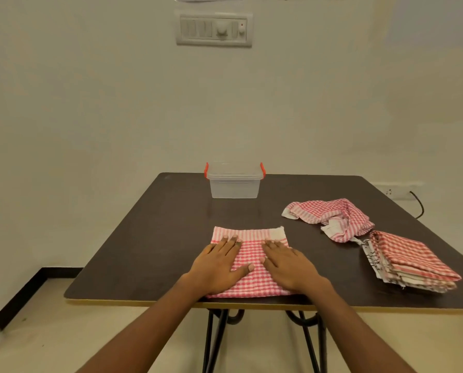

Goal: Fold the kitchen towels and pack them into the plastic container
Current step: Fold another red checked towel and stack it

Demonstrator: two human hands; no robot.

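Note:
A folded red-and-white checked kitchen towel [252,235] lies flat near the table's front edge. My left hand [219,265] rests flat on its left part, fingers spread. My right hand [289,265] presses flat on its right part. Neither hand grips the cloth. A clear plastic container [234,188] with red side clips and its lid on stands at the far edge of the table, straight behind the towel. A crumpled checked towel [330,215] lies to the right. A stack of folded towels [411,259] sits at the right front.
The dark brown table [155,232] has a yellow front edge and black metal legs. A wall stands just behind it with a switch panel [214,29] above. A wall socket with a black cable [419,205] is at the right.

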